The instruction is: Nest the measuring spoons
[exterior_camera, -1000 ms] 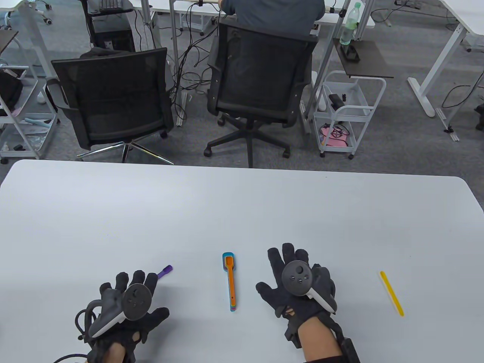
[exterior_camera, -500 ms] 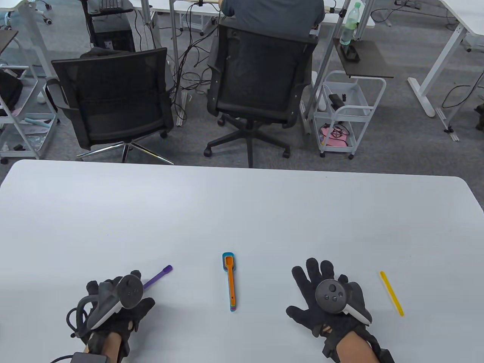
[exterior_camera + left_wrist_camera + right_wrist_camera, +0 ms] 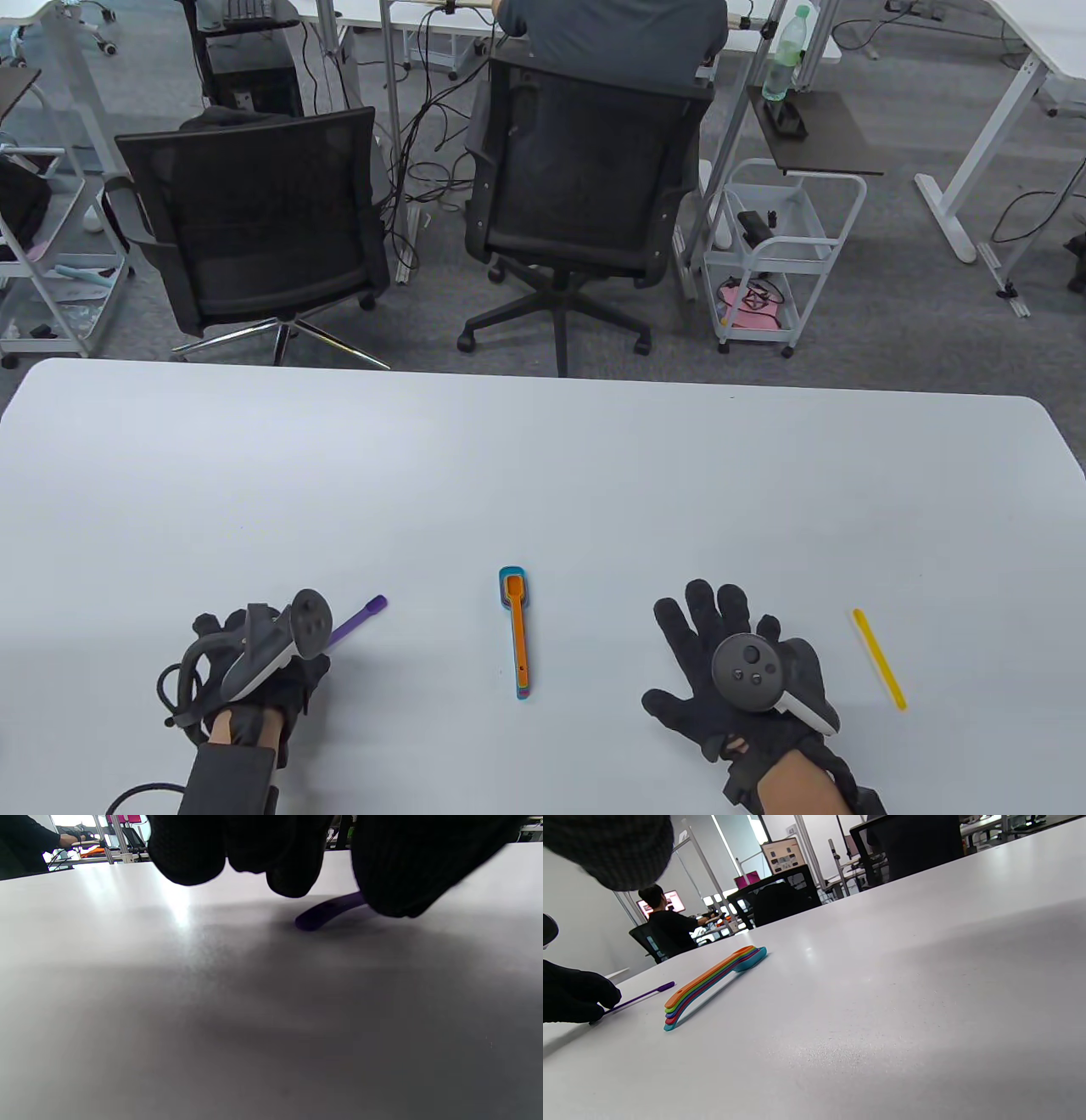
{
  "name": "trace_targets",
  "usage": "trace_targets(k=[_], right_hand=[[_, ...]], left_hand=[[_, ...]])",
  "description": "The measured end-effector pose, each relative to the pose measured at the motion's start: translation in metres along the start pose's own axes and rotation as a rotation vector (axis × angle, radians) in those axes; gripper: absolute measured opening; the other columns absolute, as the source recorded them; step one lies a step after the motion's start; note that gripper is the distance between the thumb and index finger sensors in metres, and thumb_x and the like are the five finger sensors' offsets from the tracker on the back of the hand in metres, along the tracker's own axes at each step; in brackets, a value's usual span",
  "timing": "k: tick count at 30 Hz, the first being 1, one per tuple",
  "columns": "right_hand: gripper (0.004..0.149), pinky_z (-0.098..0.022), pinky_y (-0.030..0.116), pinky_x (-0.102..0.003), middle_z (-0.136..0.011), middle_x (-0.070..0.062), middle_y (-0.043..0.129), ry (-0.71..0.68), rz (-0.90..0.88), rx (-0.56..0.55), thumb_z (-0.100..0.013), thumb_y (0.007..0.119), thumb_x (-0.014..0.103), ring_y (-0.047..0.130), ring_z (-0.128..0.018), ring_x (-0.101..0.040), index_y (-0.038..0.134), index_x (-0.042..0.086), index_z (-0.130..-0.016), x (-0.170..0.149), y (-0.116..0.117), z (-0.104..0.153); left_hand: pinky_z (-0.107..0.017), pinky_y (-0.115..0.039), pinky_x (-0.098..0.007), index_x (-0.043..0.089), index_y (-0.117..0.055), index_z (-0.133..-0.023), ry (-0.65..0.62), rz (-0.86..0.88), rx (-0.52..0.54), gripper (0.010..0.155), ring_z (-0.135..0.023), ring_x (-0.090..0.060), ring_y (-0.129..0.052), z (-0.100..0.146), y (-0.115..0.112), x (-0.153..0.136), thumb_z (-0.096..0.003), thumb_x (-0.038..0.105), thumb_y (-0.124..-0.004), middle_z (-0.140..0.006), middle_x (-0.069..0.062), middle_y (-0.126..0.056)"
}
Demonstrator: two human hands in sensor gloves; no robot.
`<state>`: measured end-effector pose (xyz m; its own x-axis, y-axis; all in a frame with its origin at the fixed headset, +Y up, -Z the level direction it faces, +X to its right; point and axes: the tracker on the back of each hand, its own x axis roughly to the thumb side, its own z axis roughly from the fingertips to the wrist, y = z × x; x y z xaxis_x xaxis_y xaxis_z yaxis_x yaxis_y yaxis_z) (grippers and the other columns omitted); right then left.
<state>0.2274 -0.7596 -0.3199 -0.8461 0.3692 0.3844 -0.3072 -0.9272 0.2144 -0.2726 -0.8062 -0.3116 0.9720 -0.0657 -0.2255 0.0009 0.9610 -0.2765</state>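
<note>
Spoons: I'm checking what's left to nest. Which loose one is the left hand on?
The purple spoon: the left hand touches its handle end. The yellow one lies untouched, far right.

A: Both hands gloved. What do they look like?

B: The left hand (image 3: 254, 679) and right hand (image 3: 738, 679) each wear a black knit glove, coarse weave, loose at the cuff. Bare skin shows at both wrists.

A: Trackers?

B: One per hand: dark grey round disc with small buttons, white handle. A black cable loops off the left one. A black band wraps the left forearm, a black strap the right.

A: Fingertips close up?

B: Rounded, black, knitted texture.
</note>
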Motion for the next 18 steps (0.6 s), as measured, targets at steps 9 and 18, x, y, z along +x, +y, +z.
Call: trace_targets(k=[9, 18], right_hand=[[0.100, -0.059, 0.018, -0.088, -0.118, -0.015, 0.012, 0.007, 0.015, 0.024, -0.036, 0.078, 0.074, 0.010, -0.104, -0.057, 0.028, 0.030, -0.110, 0.0012, 0.0042, -0.0026], [0.100, -0.059, 0.019, -0.088, -0.118, -0.016, 0.013, 0.008, 0.017, 0.028, -0.036, 0.078, 0.074, 0.012, -0.104, -0.057, 0.029, 0.030, -0.110, 0.0016, 0.0062, -0.0029]], left_hand=[[-0.076, -0.041, -0.077, 0.015, -0.081, -0.097, 0.017, -0.035, 0.038, 0.066, -0.077, -0.027, -0.085, -0.0001, -0.0010, 0.0054, -0.0445, 0.053, -0.089, -0.068, 0.005, -0.087], [-0.076, -0.044, -0.075, 0.015, -0.084, -0.093, 0.010, -0.065, 0.060, 0.060, -0.074, -0.025, -0.088, 0.0005, -0.0014, 0.0090, -0.0452, 0.052, -0.088, -0.063, 0.006, -0.089]])
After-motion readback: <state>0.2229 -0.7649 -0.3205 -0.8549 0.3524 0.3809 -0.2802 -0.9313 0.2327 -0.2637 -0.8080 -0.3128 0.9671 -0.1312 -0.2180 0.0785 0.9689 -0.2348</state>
